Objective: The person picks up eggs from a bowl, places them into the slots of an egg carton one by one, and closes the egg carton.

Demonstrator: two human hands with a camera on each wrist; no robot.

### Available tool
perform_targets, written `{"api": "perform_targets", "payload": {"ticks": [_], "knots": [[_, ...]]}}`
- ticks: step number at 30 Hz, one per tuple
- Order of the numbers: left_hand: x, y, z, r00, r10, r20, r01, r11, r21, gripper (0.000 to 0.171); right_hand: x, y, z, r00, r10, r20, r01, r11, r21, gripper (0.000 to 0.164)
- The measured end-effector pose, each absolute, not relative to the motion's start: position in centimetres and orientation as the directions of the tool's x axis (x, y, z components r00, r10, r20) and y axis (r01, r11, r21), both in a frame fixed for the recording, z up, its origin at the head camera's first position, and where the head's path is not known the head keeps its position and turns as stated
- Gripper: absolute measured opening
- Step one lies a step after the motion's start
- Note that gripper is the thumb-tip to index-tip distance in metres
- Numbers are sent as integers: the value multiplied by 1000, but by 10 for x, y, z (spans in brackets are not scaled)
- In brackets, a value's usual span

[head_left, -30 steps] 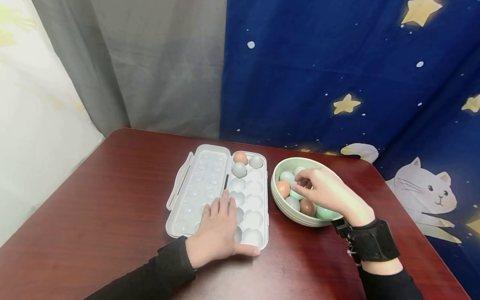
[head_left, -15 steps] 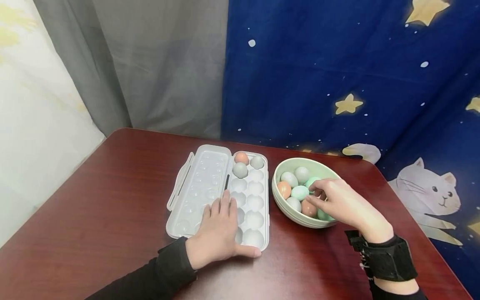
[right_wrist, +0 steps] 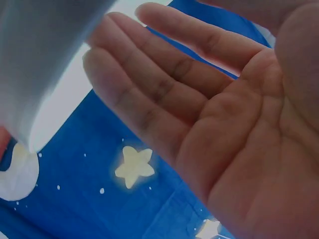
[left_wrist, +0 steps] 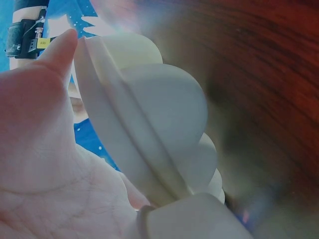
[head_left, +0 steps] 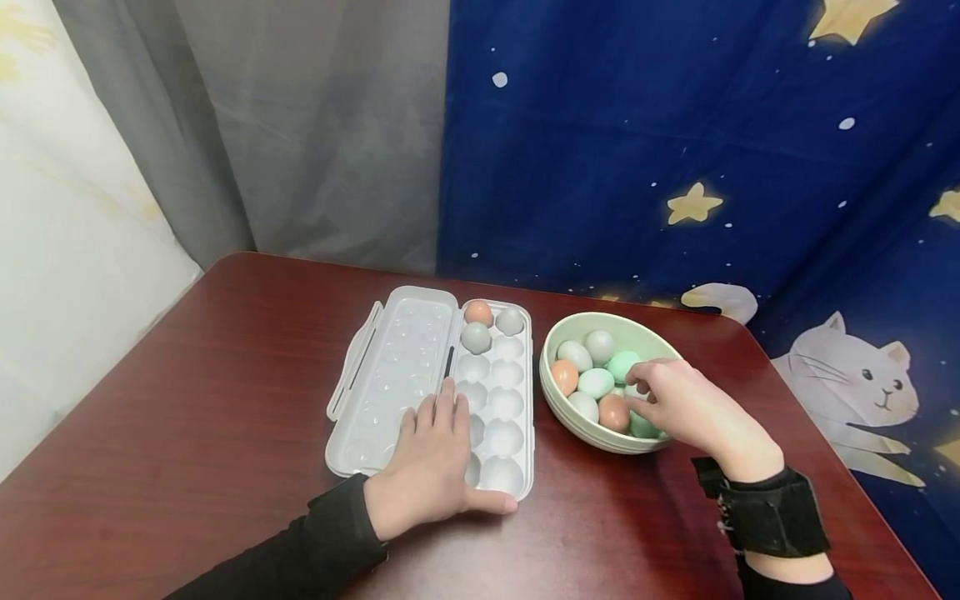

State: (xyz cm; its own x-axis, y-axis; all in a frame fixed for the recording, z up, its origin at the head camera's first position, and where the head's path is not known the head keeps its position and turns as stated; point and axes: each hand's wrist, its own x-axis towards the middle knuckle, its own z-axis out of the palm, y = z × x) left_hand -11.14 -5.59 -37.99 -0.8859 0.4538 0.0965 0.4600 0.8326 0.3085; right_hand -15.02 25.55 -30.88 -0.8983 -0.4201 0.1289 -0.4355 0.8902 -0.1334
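My left hand (head_left: pixel 427 467) lies with straight fingers over the near part of the white egg carton (head_left: pixel 528 467), thumb along its near end. In the left wrist view the carton's cup undersides (left_wrist: pixel 169 104) bulge beside the palm. The carton's lid (head_left: pixel 401 383) is folded back to the left. An orange-brown egg (head_left: pixel 478 313) and two grey-white eggs (head_left: pixel 476 338) sit in the far cups. My right hand (head_left: pixel 690 408) reaches into the pale green bowl (head_left: pixel 577 433), a pale egg (head_left: pixel 637 392) between thumb and fingers. In the right wrist view the other fingers (right_wrist: pixel 134 104) extend by the bowl wall.
Several eggs lie in the bowl: brown (head_left: pixel 614 412), mint green (head_left: pixel 596 383) and grey-white (head_left: pixel 574 356). The bowl stands just right of the carton on the dark red table (head_left: pixel 225 433). Grey and blue star-patterned curtains (head_left: pixel 585 167) hang behind the far edge.
My right hand has shifted from the middle of the bowl to its right side, where a pale egg now shows between its thumb and fingers. The left hand has stayed on the carton.
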Motion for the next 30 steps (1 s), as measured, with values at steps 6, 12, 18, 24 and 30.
{"api": "perform_targets", "payload": {"ticks": [6, 12, 18, 24, 30], "knots": [[-111, -56, -379, -884, 454, 108, 464, 833, 302, 131, -153, 245, -314, -846, -504, 173, -528, 836, -147, 11], [-111, -56, -377, -881, 458, 117, 471, 830, 298, 130, -153, 236, -317, -840, -515, 170, -540, 823, -173, 10], [-110, -56, -378, -879, 458, 133, 476, 830, 290, 129, -154, 234, -320, -815, -553, 170, -579, 782, -231, 17], [-111, -54, -381, -880, 460, 119, 473, 822, 318, 130, -154, 235, -321, -814, -556, 168, -581, 775, -249, 19], [-110, -55, -380, -880, 458, 122, 472, 825, 310, 130, -156, 236, -327, -808, -563, 172, -589, 768, -252, 20]]}}
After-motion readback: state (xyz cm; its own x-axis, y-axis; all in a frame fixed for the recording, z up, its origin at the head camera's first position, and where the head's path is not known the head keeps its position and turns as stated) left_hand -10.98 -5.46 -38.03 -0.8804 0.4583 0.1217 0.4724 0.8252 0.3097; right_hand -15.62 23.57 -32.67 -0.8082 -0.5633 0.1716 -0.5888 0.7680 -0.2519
